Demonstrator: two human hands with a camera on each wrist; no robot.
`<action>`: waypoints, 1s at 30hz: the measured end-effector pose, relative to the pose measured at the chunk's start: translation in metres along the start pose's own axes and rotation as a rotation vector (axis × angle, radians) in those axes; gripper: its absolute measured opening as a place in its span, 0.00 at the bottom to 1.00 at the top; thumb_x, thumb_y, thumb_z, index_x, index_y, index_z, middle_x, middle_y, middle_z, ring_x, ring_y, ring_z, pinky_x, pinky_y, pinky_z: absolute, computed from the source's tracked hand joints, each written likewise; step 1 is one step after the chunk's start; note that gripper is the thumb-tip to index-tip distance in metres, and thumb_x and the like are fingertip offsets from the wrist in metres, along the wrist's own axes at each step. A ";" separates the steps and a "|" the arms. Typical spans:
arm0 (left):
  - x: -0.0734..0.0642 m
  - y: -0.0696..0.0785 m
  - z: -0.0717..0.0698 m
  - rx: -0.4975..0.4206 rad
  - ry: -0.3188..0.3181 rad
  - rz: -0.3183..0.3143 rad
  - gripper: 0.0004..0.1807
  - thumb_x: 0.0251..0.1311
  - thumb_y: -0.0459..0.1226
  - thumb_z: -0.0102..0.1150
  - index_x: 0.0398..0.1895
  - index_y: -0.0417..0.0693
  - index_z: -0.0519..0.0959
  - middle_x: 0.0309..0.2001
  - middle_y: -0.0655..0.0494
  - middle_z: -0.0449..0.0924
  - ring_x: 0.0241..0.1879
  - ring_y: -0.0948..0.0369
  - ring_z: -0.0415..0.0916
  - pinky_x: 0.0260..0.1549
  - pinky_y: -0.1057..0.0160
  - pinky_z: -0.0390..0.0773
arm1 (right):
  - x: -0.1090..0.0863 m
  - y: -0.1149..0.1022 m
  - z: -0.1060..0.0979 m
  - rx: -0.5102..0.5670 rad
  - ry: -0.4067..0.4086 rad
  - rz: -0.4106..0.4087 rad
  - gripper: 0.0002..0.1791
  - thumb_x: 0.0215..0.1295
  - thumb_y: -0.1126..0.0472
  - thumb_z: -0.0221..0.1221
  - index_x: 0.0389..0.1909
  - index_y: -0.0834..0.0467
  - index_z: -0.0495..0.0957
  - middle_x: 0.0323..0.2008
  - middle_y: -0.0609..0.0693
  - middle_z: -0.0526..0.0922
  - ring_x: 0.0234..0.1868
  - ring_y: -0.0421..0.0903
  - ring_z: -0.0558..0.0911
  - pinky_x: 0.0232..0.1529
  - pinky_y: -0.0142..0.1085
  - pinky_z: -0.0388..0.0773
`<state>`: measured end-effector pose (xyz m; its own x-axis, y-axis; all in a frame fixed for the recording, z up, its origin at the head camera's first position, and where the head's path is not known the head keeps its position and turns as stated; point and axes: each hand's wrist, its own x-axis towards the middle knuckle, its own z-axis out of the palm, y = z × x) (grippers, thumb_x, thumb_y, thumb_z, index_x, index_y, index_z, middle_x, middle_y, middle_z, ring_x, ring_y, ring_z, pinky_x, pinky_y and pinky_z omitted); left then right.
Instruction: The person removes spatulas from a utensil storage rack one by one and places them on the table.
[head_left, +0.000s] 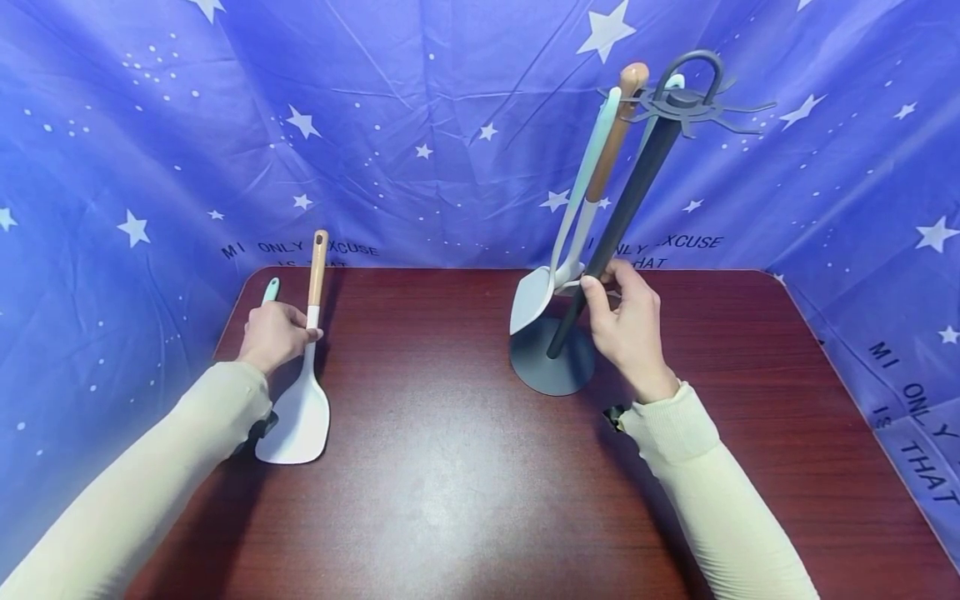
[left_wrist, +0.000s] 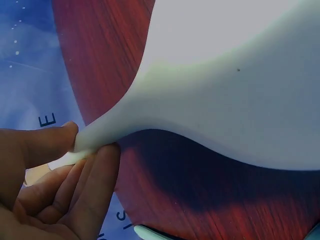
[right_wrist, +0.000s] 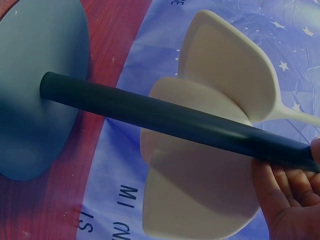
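Note:
My left hand (head_left: pixel 276 333) pinches the white neck of a spatula (head_left: pixel 294 421), thumb on one side and fingers on the other. Its wooden handle (head_left: pixel 318 267) points to the table's back edge. In the left wrist view the broad white blade (left_wrist: pixel 215 110) fills much of the frame. With my right hand (head_left: pixel 630 329) I grip the dark pole (head_left: pixel 633 187) of a utensil stand, round base (head_left: pixel 536 367) at the bottom. From its hooked top (head_left: pixel 684 104) hang a mint-handled turner (head_left: pixel 531 300), a wooden-handled utensil (head_left: pixel 611 154), and another mint-handled one mostly behind the pole.
Left of my left hand, a mint handle end (head_left: pixel 272 289) shows on the dark red table (head_left: pixel 442 367); the rest of that utensil is hidden. A blue star-patterned cloth (head_left: pixel 390 125) hangs behind the table and along both sides.

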<state>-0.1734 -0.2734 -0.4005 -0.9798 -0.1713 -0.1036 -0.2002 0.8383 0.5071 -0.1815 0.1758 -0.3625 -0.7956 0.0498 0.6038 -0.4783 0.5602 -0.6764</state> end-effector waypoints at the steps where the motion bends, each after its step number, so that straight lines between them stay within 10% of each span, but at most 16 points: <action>1: 0.001 0.000 0.000 0.003 -0.004 0.004 0.12 0.51 0.38 0.69 0.31 0.36 0.84 0.29 0.43 0.82 0.36 0.42 0.73 0.39 0.45 0.72 | 0.000 0.000 0.000 -0.002 0.001 -0.002 0.08 0.63 0.65 0.60 0.38 0.67 0.77 0.29 0.56 0.79 0.35 0.47 0.82 0.34 0.17 0.75; 17: 0.010 0.002 0.007 0.063 -0.043 -0.021 0.14 0.51 0.38 0.68 0.36 0.34 0.83 0.38 0.37 0.82 0.42 0.37 0.73 0.48 0.40 0.71 | 0.000 0.000 0.000 0.003 -0.001 -0.005 0.08 0.63 0.65 0.60 0.38 0.67 0.77 0.29 0.56 0.80 0.34 0.47 0.82 0.34 0.17 0.75; 30: 0.016 0.005 0.013 0.132 -0.083 -0.010 0.14 0.50 0.37 0.68 0.34 0.32 0.82 0.34 0.37 0.82 0.35 0.44 0.78 0.35 0.49 0.79 | 0.000 -0.001 0.000 0.001 0.001 0.000 0.07 0.63 0.66 0.60 0.38 0.67 0.77 0.29 0.56 0.79 0.34 0.46 0.81 0.34 0.18 0.75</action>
<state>-0.1902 -0.2651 -0.4102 -0.9733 -0.1407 -0.1813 -0.2025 0.8985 0.3895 -0.1813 0.1755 -0.3622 -0.7953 0.0508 0.6041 -0.4786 0.5590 -0.6770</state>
